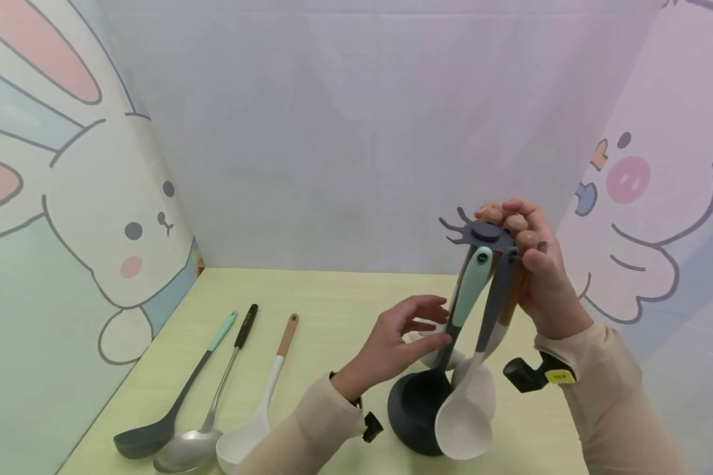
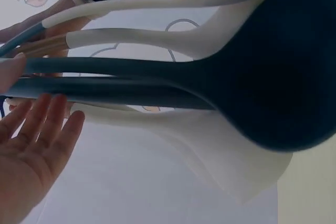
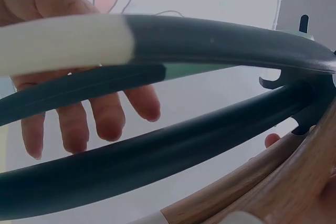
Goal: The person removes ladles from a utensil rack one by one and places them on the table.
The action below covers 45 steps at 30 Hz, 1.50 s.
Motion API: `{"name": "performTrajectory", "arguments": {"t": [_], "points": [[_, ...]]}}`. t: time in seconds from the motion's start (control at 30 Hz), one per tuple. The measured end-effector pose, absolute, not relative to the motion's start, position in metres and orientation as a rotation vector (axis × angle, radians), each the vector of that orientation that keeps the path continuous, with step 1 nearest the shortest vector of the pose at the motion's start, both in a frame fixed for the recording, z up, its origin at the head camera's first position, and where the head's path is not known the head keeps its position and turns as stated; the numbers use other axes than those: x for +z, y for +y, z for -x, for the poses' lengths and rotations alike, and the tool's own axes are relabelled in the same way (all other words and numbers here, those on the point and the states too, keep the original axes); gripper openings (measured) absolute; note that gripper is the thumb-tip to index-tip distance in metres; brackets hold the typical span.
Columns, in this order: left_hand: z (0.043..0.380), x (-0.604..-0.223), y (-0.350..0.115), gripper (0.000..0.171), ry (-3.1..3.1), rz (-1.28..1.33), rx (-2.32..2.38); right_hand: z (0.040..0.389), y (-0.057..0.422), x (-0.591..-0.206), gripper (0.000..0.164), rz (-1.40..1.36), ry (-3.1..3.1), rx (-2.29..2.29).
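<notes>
A dark utensil rack (image 1: 486,231) with curved hooks on top carries several hanging utensils. My right hand (image 1: 541,284) curls round its top from the right, holding it beside the wooden handles (image 3: 294,182). A dark ladle (image 1: 412,409) with a mint handle (image 1: 473,287) hangs at the front. Next to it hangs a white ladle (image 1: 463,422) with a grey handle. More white utensil heads (image 2: 231,156) show behind. My left hand (image 1: 404,340) is beside the dark ladle's shaft, fingers spread and mostly straight. Whether its thumb touches the shaft cannot be told.
On the table's left lie a dark ladle (image 1: 145,439) with a mint handle, a steel spoon (image 1: 190,448) with a black handle, and a white ladle (image 1: 246,432) with a wooden-coloured handle. A pale cloth wall (image 1: 362,145) stands behind the pale yellow table (image 1: 333,290).
</notes>
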<state>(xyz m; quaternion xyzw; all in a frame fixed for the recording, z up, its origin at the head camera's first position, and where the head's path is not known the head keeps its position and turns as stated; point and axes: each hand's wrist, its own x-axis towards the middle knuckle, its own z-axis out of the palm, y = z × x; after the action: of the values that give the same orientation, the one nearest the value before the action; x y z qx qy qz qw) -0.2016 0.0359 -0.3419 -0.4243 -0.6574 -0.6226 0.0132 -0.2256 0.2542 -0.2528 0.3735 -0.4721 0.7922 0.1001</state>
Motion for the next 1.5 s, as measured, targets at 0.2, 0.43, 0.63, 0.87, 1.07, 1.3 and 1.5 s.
{"name": "performTrajectory", "arguments": {"t": [0.2, 0.43, 0.63, 0.87, 1.07, 1.3, 1.5], "points": [[0.196, -0.34, 0.042, 0.042, -2.013, 1.352, -1.983, 0.223, 0.253, -0.252, 0.065, -1.113, -1.405, 2.322], [0.192, -0.341, 0.047, 0.031, -2.085, 1.366, -1.957, 0.22, 0.251, -0.253, 0.059, -1.115, -1.368, 2.331], [0.191, -0.345, 0.049, 0.022, -2.124, 1.387, -1.933, 0.219, 0.251, -0.255, 0.058, -1.091, -1.368, 2.317], [0.193, -0.348, 0.051, 0.016, -2.104, 1.385, -1.916, 0.22, 0.251, -0.255, 0.058, -1.081, -1.379, 2.309], [0.192, -0.345, 0.05, 0.014, -2.086, 1.389, -1.915, 0.218, 0.251, -0.255, 0.055, -1.077, -1.394, 2.307], [0.191, -0.343, 0.049, 0.013, -2.079, 1.396, -1.882, 0.217, 0.251, -0.254, 0.056, -1.081, -1.4, 2.316], [0.192, -0.342, 0.049, 0.012, -2.062, 1.417, -1.859, 0.217, 0.251, -0.255, 0.057, -1.085, -1.392, 2.323]]}}
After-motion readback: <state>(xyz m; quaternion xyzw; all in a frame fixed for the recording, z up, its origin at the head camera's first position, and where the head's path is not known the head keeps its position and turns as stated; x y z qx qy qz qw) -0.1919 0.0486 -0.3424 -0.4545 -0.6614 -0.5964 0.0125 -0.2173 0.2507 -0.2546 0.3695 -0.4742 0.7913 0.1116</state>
